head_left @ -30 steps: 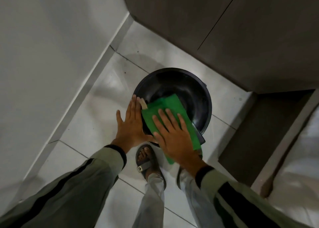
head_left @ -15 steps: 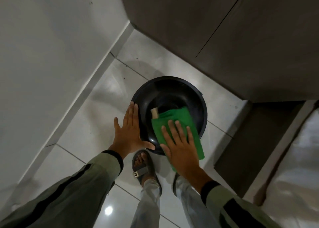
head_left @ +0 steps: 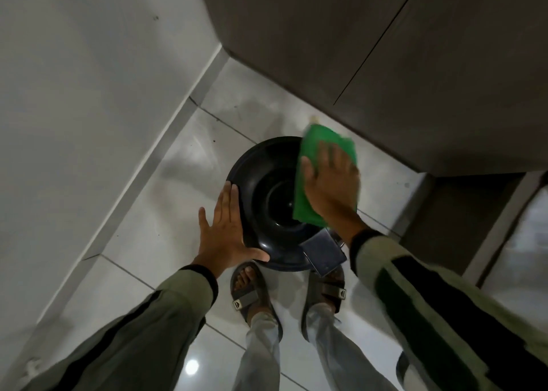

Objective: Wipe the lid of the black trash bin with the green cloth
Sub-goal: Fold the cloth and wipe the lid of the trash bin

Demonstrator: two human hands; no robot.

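The black trash bin stands on the floor in front of my feet, its round glossy lid [head_left: 267, 189] dished toward the middle. A grey foot pedal [head_left: 324, 254] sticks out at its near right. My left hand [head_left: 225, 230] lies flat against the lid's left rim, fingers straight and together, thumb along the near edge. My right hand [head_left: 332, 183] presses flat on the green cloth [head_left: 323, 141], which covers the far right part of the lid and hangs past its far rim. The cloth hides that side of the lid.
A white wall [head_left: 89, 94] runs along the left with a pale skirting. Brown cabinet fronts [head_left: 385, 50] rise just behind and right of the bin. My sandalled feet [head_left: 252, 296] stand on glossy white floor tiles [head_left: 154, 213] close to the bin.
My right hand has slid the green cloth from the near side of the lid to its far right rim. The left hand stays on the left rim. The pedal has come into view.
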